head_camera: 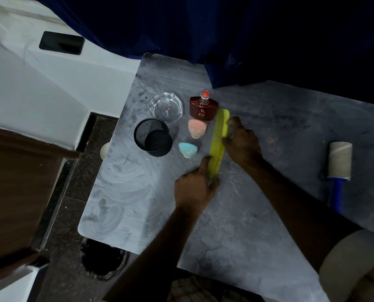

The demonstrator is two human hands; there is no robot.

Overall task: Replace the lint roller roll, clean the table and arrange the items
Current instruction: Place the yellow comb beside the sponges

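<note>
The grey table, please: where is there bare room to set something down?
Bare: between the right hand and the blue-handled lint roller, and the near-left corner, nearer than the black mesh cup. Crowded: around the clear glass ashtray, brown perfume bottle and yellow-green comb.

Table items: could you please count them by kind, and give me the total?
Glass ashtray: 1
Black mesh cup: 1
Perfume bottle: 1
Sponges: 2, the peach sponge and the blue sponge
Green comb: 1
Lint roller: 1
Total: 7
</note>
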